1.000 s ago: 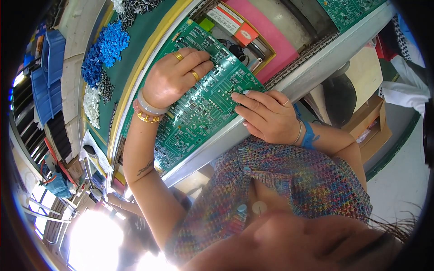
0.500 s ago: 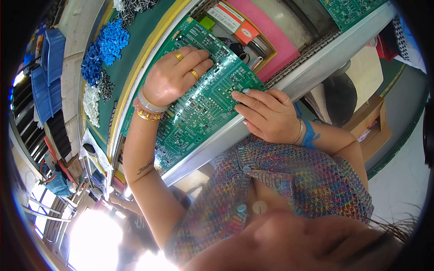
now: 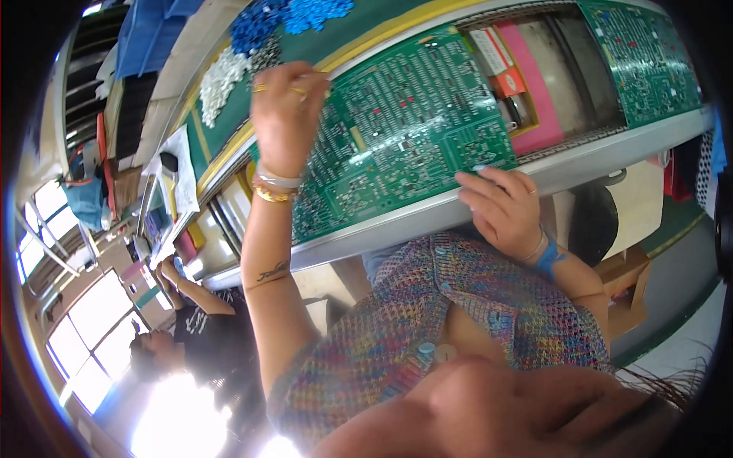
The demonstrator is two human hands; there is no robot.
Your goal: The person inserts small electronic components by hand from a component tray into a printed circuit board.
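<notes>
A large green circuit board (image 3: 405, 156), dense with small parts, lies on the metal-edged line in front of me. My left hand (image 3: 286, 118), with gold rings and bracelets, is over the board's left part near the far rail. Its fingers are curled together and slightly blurred; whatever they may hold is hidden. By the board's near right corner is my right hand (image 3: 504, 210), with a blue wristband. Its fingers stretch out loosely, the tips at the board's near edge, and nothing shows in them.
Beyond the rail are piles of blue parts (image 3: 317, 14), white parts (image 3: 221, 84) and dark pins (image 3: 266, 55). To the right sit a red-and-white box (image 3: 500, 65) and another green circuit board (image 3: 645, 69). Another person (image 3: 210, 328) is at the lower left.
My left hand has lifted from the middle of the board and moved toward its left far side. My right hand stays by the near right corner. The view has turned.
</notes>
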